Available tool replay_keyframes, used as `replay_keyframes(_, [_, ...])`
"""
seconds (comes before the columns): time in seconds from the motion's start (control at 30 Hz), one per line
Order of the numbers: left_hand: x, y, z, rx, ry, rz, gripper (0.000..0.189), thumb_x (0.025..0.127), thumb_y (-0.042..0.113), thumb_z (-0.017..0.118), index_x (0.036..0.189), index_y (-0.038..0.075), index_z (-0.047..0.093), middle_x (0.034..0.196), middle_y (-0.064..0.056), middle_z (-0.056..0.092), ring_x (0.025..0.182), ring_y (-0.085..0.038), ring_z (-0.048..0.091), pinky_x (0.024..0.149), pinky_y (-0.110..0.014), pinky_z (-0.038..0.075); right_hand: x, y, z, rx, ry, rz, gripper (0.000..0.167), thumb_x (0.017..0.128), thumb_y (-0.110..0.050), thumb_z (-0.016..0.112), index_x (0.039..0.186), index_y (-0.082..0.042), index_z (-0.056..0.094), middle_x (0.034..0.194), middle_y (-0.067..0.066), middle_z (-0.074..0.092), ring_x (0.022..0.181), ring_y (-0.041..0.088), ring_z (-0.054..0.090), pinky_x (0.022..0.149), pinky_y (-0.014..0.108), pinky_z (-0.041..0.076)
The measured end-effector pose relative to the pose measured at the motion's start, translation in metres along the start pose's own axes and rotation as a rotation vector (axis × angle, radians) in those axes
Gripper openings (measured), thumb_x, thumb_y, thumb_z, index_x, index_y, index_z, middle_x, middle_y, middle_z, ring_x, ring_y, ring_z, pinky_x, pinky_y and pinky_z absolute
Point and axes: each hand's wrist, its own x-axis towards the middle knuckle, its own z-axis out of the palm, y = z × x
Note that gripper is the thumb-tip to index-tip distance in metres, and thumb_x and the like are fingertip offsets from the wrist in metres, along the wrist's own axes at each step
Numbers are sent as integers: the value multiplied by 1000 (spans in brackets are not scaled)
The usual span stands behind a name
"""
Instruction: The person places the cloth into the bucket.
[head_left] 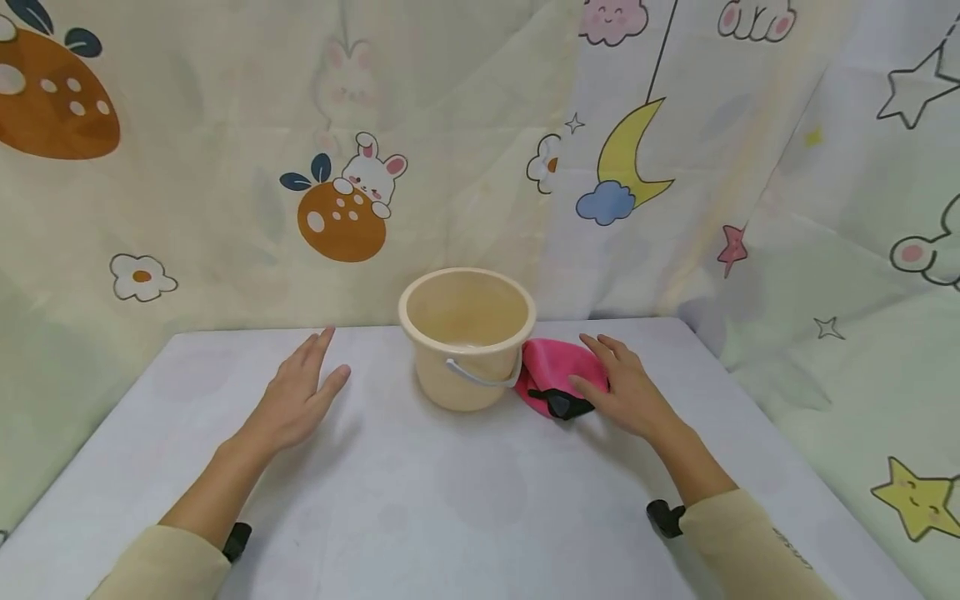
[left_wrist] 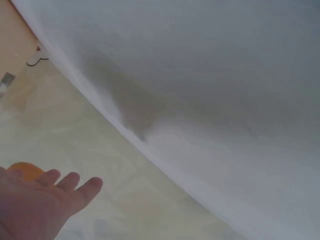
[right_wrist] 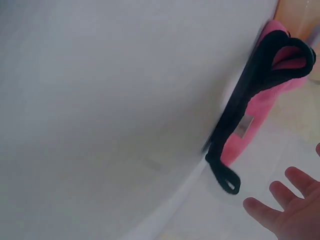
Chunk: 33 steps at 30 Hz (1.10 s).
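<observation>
A cream plastic bucket (head_left: 467,367) stands upright near the table's back edge, its pale handle (head_left: 480,377) hanging down at the front. Against its right side lies a folded pink cloth item (head_left: 558,367) with black trim; its exact kind is unclear. The right wrist view shows a black loop (right_wrist: 227,177) and a small grey tag (right_wrist: 244,126) on this pink cloth. My right hand (head_left: 626,387) hovers at the cloth's right side, fingers spread and apart from it in the right wrist view. Left of the bucket, my left hand (head_left: 298,396) is held over the table with straight fingers, touching nothing.
A white-covered table (head_left: 420,508) stretches between both arms. Behind it hangs a patterned curtain (head_left: 465,208), with another patterned sheet (head_left: 862,350) along the right side. Black bands (head_left: 238,542) show at the cuffs of the beige sleeves.
</observation>
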Motion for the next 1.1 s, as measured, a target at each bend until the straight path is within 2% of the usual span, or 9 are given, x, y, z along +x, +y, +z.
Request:
replay_keyframes(0.3, [16, 14, 11, -77, 60, 56, 72, 109, 49, 37, 167, 15, 11, 169, -19, 18, 152, -50, 17, 117, -71, 17, 13, -5, 11, 57, 9, -16, 80, 95, -53, 64, 162, -22, 33, 165, 20, 26, 148, 46, 27, 101, 70, 44])
replay_keyframes(0.43, [20, 19, 19, -142, 56, 69, 71, 110, 47, 37, 166, 13, 12, 169, -19, 18, 154, -46, 15, 119, -68, 15, 17, -5, 18, 58, -11, -15, 78, 96, -53, 64, 161, -20, 35, 164, 22, 27, 147, 48, 27, 102, 71, 43])
replay_keyframes(0.77, [27, 29, 34, -306, 50, 55, 69, 110, 46, 33, 166, 11, 13, 168, -22, 17, 155, -44, 15, 120, -67, 15, 26, -15, 29, 63, -101, 5, 79, 94, -53, 63, 161, -22, 34, 164, 23, 25, 146, 49, 30, 101, 68, 46])
replay_keyframes(0.97, [35, 41, 40, -417, 44, 38, 67, 109, 42, 33, 166, 14, 13, 166, -22, 22, 152, -45, 22, 119, -67, 19, 32, -13, 35, 64, -108, -12, 81, 94, -53, 65, 161, -22, 34, 162, 21, 29, 143, 45, 38, 105, 64, 44])
replay_keyframes(1.1, [41, 49, 43, -519, 39, 16, 68, 108, 43, 32, 166, 16, 10, 168, -21, 19, 154, -44, 19, 120, -67, 17, 34, -13, 39, 69, -117, -15, 80, 93, -52, 66, 161, -22, 35, 161, 21, 31, 146, 44, 33, 106, 64, 44])
